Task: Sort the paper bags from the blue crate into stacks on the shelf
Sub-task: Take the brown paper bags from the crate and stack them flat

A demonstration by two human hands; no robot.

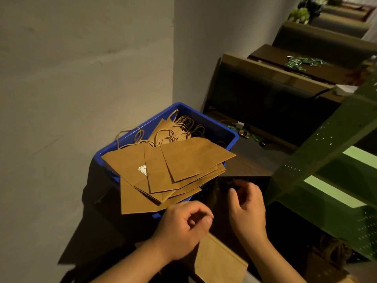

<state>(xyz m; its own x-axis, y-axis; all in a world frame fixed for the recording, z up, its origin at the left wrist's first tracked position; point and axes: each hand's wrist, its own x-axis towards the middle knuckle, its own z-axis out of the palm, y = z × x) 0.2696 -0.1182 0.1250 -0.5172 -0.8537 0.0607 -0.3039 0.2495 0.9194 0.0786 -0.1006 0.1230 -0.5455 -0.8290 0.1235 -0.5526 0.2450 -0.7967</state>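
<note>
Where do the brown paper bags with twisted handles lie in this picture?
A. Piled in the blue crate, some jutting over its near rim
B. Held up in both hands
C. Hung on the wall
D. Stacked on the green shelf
A: the paper bags lie fanned in the blue crate, their ends overhanging its near edge.

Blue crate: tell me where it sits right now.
In the head view the blue crate sits centre frame against the wall corner, heaped with paper bags, just beyond the left hand.

Matt brown paper bags [173, 168]; glossy plastic crate [222, 127].
</note>
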